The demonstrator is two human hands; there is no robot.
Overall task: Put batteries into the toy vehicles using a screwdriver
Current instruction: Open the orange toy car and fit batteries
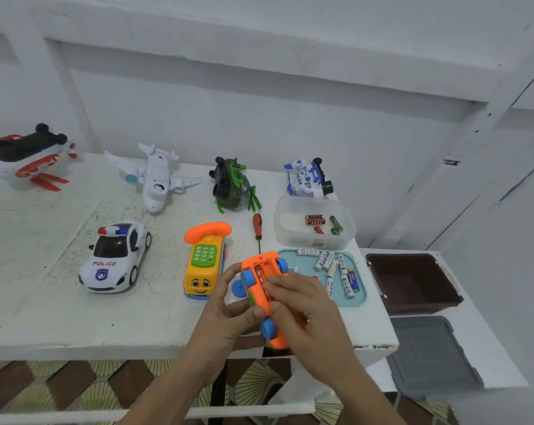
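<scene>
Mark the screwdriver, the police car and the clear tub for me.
screwdriver [257,222], head view, red handle.
police car [104,268], head view, bonnet.
clear tub [302,241], head view, front wall.

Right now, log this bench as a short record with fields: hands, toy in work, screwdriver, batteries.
left hand: grips the upturned orange car
right hand: fingertips at the car's open battery bay, red cells inside
screwdriver: lying on the table, unheld
spare batteries: on the teal tray and in the clear tub
other toys: police car, phone bus
</scene>
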